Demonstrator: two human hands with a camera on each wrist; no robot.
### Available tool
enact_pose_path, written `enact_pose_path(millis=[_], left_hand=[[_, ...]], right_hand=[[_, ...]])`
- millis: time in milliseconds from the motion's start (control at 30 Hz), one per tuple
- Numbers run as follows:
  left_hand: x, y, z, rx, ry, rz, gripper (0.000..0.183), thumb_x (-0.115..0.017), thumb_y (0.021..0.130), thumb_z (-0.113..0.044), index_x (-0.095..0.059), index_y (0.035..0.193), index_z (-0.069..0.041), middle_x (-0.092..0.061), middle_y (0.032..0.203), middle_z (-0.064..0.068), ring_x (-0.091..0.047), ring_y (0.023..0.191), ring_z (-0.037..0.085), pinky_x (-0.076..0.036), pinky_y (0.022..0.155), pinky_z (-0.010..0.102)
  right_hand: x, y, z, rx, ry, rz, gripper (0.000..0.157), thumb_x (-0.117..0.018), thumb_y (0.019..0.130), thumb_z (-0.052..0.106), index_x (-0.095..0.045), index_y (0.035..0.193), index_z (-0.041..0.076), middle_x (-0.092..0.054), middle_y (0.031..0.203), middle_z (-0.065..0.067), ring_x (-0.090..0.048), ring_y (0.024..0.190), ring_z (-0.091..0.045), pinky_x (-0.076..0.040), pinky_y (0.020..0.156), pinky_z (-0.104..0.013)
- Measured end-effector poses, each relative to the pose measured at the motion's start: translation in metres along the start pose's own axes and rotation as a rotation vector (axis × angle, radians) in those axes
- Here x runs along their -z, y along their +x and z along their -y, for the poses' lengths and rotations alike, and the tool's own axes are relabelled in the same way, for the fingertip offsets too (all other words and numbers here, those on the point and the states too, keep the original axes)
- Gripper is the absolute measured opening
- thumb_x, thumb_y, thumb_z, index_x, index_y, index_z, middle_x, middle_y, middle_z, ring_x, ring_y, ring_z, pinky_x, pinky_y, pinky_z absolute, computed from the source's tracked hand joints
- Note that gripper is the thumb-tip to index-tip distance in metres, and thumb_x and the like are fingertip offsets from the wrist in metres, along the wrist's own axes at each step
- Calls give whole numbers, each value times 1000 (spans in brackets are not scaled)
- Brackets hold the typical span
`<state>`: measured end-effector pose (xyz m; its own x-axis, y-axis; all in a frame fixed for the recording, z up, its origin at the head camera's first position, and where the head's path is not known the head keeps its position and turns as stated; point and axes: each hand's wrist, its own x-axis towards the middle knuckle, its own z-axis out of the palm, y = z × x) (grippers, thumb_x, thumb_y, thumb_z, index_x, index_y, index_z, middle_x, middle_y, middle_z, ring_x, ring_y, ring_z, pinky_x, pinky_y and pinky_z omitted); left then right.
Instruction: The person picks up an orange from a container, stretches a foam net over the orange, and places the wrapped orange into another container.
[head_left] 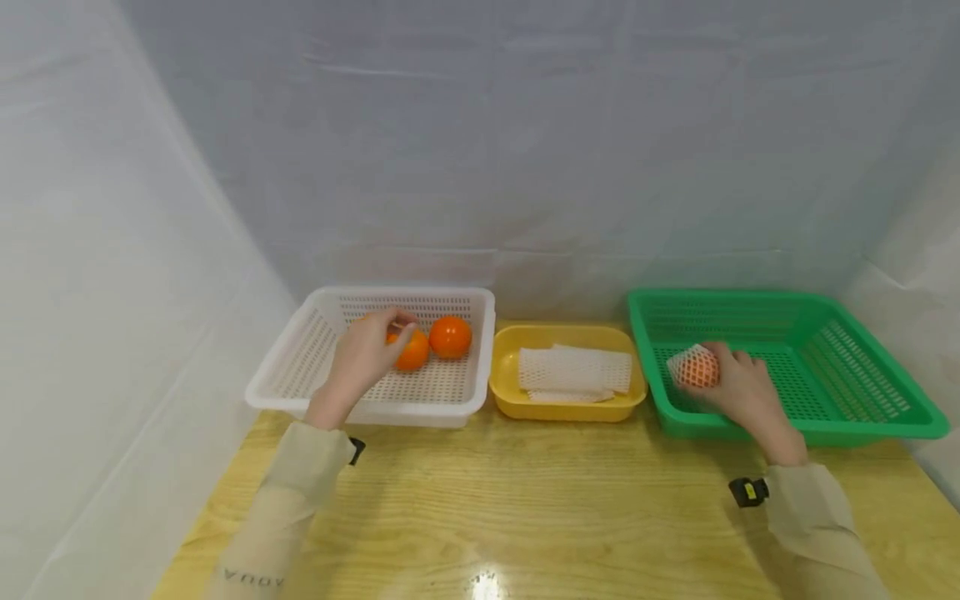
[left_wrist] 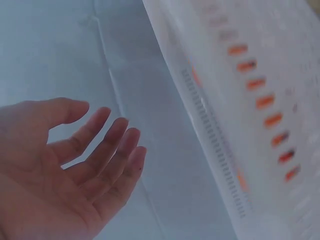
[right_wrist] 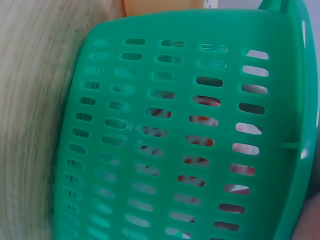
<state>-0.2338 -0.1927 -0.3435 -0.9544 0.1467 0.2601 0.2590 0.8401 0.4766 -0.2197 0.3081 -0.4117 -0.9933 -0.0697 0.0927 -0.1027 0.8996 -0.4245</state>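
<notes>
My left hand hovers over the white basket, its fingers loosely bent and nothing held, as the left wrist view of the hand also shows. Below and beside it lie an orange and a second orange; another behind the hand is mostly hidden. With my right hand I grip an orange in a white foam net, low inside the green basket near its left wall. From the right wrist, the green basket hides most of the hand and fruit.
A yellow tray stands between the two baskets with several white foam nets lying in it. The wooden table runs in front of them. White sheeting hangs behind and at the sides.
</notes>
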Motion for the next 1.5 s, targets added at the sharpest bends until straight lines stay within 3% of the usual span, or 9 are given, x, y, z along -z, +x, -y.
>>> enact_pose_path(millis=[200,433,567,700,967,1200,1333,1500], left_hand=[[13,23,5,9,109,130,29,-57,104,-22,-65,123,-1,-69,119,18,-66,102,34,-56,86,48],[9,50,16,2,196,229,30,-59,103,-20,-65,123,2,-68,121,22,-64,110,38,-52,96,53],[1,63,24,17,240,268,31,-60,102,-19,-65,124,2,-66,124,22,-62,114,40,-49,98,55],[-8,72,28,58,258,322,35,-62,100,-21,-63,127,1,-64,128,24,-59,118,41,-47,102,55],[-24,81,28,123,273,479,46,-68,95,-19,-58,133,4,-60,134,25,-57,121,41,-46,104,52],[-29,86,28,95,326,556,53,-79,86,-19,-60,129,6,-62,130,25,-58,120,40,-47,104,51],[-33,87,28,155,313,570,58,-82,85,-18,-59,133,5,-60,134,24,-56,123,40,-46,106,51],[-37,87,35,286,195,590,73,-85,82,-13,-49,144,2,-51,146,23,-48,132,40,-42,110,52]], right_hand=[[4,0,-3,-58,21,192,84,-71,94,37,-30,149,-12,-37,129,-46,-47,107,-58,-49,74,-62],[4,1,-6,-60,40,253,88,-68,96,44,-27,152,-10,-38,136,-45,-46,115,-59,-48,81,-66],[2,0,-8,-41,44,239,84,-62,99,49,-30,153,-7,-39,140,-42,-42,122,-58,-46,86,-69],[1,-2,-9,-37,37,219,84,-55,100,56,-31,154,-4,-32,150,-40,-30,132,-61,-37,95,-75],[0,-4,-7,-9,32,145,73,-55,102,49,-38,152,-2,-41,145,-40,-39,127,-60,-41,91,-73],[-1,-5,-5,10,26,97,67,-58,102,45,-43,149,-2,-46,141,-39,-44,122,-59,-44,88,-71],[-2,-4,-3,20,18,80,65,-59,102,43,-45,147,-2,-48,140,-38,-45,122,-58,-43,89,-71],[-5,-2,1,48,6,24,57,-63,101,36,-51,143,-2,-54,133,-36,-54,112,-54,-47,85,-67]])
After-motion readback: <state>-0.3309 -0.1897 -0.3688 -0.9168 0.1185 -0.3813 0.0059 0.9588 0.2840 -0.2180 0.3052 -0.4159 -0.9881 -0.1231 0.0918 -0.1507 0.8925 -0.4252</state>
